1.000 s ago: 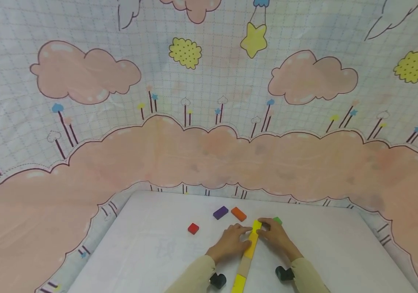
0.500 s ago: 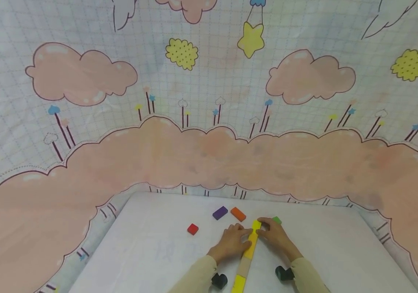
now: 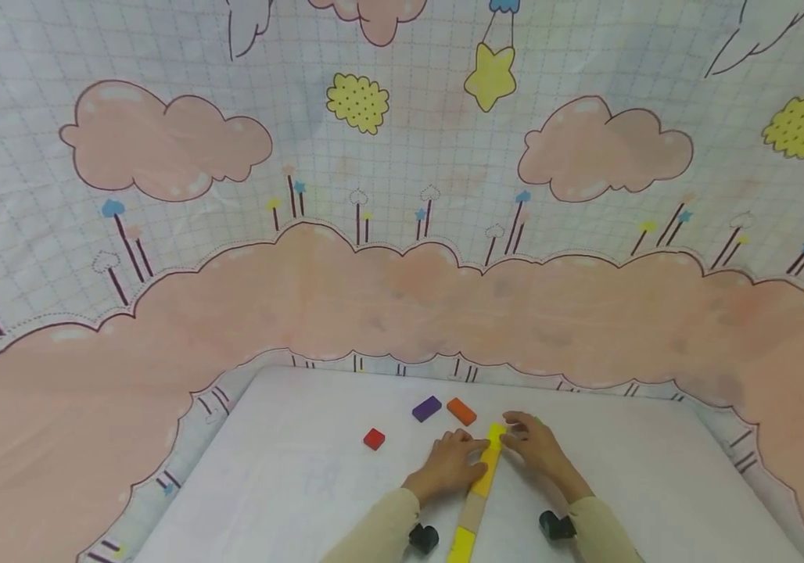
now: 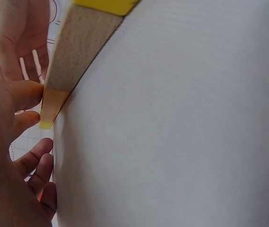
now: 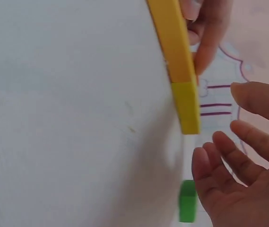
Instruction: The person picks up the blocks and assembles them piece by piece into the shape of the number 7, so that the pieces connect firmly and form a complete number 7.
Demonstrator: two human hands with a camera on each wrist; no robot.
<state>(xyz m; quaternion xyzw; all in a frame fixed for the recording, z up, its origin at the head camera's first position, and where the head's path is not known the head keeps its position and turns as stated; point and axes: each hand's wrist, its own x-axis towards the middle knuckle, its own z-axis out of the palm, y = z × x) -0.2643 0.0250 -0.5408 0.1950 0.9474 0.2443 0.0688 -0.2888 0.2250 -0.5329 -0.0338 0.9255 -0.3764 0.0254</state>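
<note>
A straight row of blocks runs away from me on the white table: a near yellow block (image 3: 461,544), a bare wooden block (image 3: 472,512), an orange-yellow block (image 3: 486,478) and a small yellow block (image 3: 497,432) at the far end. My left hand (image 3: 447,463) rests along the row's left side, thumb and forefinger touching it. The left wrist view shows its other fingers (image 4: 40,175) loosely bent. On the right of the far end is my right hand (image 3: 537,447), its fingers spread and holding nothing. In the right wrist view a gap separates it from the small yellow block (image 5: 186,109).
Beyond the left hand lie a red block (image 3: 374,439), a purple block (image 3: 426,408) and an orange block (image 3: 461,411). A green block (image 5: 187,202) sits past my right hand, mostly hidden in the head view. A patterned cloth (image 3: 402,297) hangs behind the table (image 3: 275,453).
My right hand has come off the far yellow block and drawn slightly right, its fingers spreading. The left hand keeps its place at the row, and the blocks look unmoved.
</note>
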